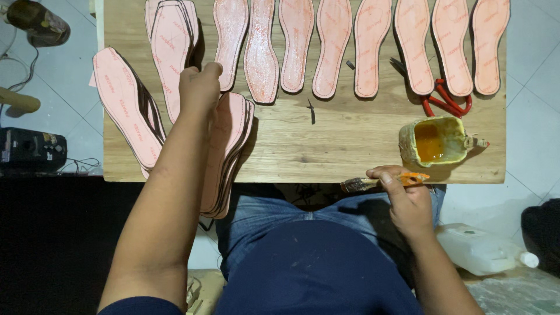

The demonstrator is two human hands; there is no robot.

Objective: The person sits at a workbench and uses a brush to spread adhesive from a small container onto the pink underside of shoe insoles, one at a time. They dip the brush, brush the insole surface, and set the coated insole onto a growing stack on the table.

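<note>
My left hand [198,87] rests on top of a stack of pink insoles [230,154] that hangs over the near edge of the wooden board [344,140]; its fingers grip the top insole. My right hand [405,201] holds a glue brush [382,182] with an orange handle at the board's near edge, bristles pointing left. Just beyond it stands a crusted glue pot [436,140] with amber glue inside. A row of single pink insoles [332,44] lies along the far edge.
Two more insole stacks [131,108] lie at the board's left. Red-handled scissors [446,102] lie beside the pot. A small dark nail [311,111] sits mid-board. A white plastic jug [481,248] lies on the floor at right, a black device [29,150] at left.
</note>
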